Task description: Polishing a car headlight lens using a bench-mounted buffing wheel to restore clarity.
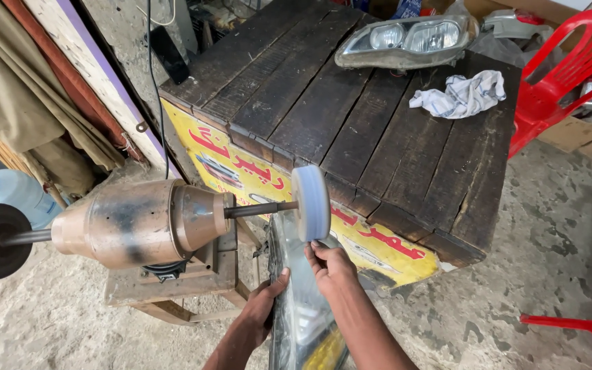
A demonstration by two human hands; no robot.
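Headlight lens [296, 308] sits clamped in my left hand [263, 308] and right hand [330, 264] under the buffing wheel [310, 203]; I judge polishing underway, needing steady upward pressure.

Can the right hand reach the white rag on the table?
Probably not right now. The right hand is busy holding the headlight under the buffing wheel, and the white rag lies far across the wooden table.

The headlight lens [303, 315], a long clear housing with a yellow patch at its lower end, stands on edge just below the buffing wheel [310, 203]. That pale disc sits upright on its shaft, its rim above the lens's top edge.
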